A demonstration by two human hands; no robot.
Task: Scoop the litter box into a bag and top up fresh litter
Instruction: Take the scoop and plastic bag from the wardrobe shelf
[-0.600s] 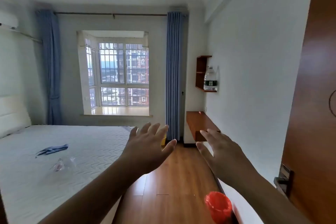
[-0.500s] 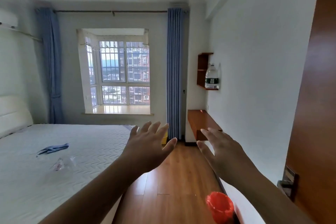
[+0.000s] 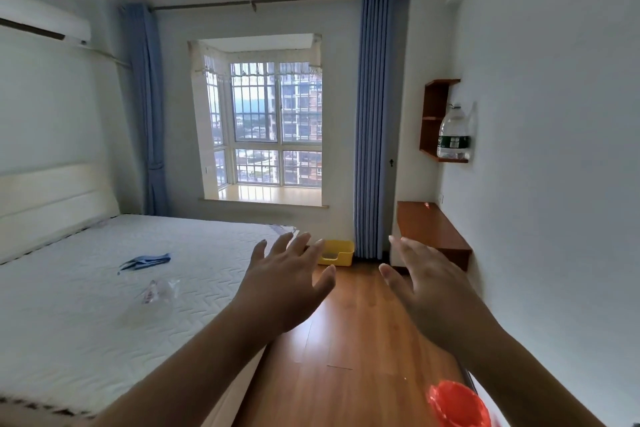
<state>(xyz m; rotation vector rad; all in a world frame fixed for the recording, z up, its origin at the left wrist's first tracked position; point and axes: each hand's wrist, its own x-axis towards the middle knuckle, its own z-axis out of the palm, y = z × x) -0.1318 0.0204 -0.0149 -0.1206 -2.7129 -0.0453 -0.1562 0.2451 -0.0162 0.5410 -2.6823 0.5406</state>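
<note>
Yellow plastic litter box (image 3: 337, 253) sits well beyond both empty, spread hands, left hand (image 3: 287, 282) and right hand (image 3: 427, 288); its contents are unclear.

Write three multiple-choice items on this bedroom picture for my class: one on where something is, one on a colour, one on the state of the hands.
1. Where is the yellow plastic litter box?
A. on the white quilted bed
B. on the wooden floor by the right blue curtain
C. on the window sill

2. What colour is the folded cloth on the white quilted bed?
A. blue
B. red
C. green

3. How are the left hand and right hand?
A. clasped together
B. gripping a bag
C. open and empty

Answers: 1 B, it sits on the floor at the foot of the curtain. 2 A, it shows blue against white. 3 C, the fingers are spread and hold nothing.
</note>
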